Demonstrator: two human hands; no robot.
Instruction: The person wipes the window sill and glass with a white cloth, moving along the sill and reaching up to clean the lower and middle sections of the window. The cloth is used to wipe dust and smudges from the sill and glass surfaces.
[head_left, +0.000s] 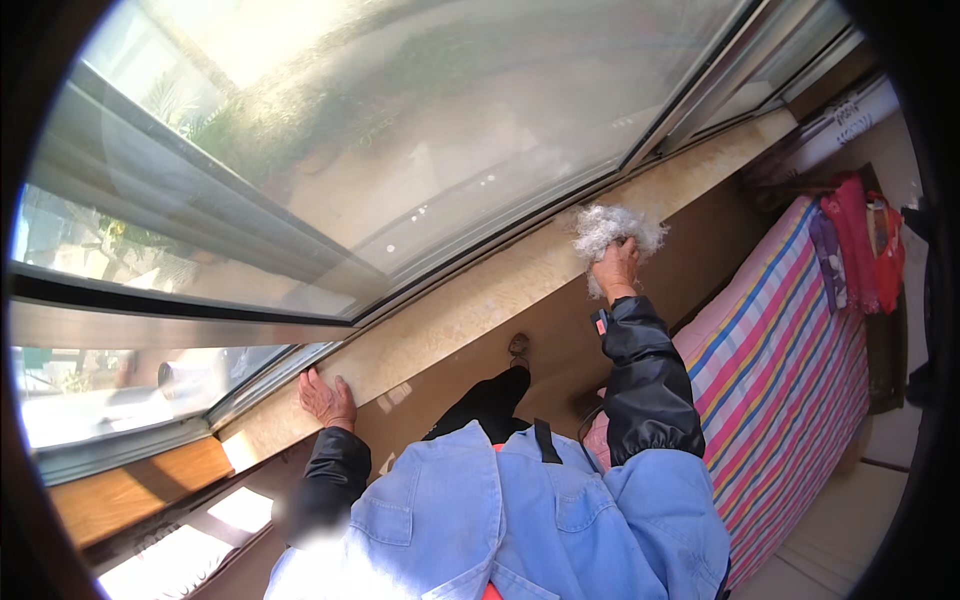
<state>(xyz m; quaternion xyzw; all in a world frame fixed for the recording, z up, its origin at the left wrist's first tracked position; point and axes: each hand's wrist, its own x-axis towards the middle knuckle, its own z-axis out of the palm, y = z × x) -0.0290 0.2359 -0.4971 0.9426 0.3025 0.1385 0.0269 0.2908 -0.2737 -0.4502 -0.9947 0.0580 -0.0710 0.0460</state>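
Observation:
A marble window sill (465, 315) runs diagonally under a large window pane (480, 142). My left hand (328, 399) rests on the sill near the window track, fingers apart, with nothing in it. Farther right, my right hand (616, 264) grips a bundle of whitish, shredded-looking material (611, 227) at the sill's front edge. Part of the bundle hangs below that hand, and the fingers are partly hidden by it. Black sleeve covers reach both wrists.
On the right stands a bed with a striped cover (780, 360), with folded pink cloth (851, 247) on its far end. A wooden ledge (142, 480) lies at the lower left. A rolled sheet bearing writing (851, 124) is at the upper right.

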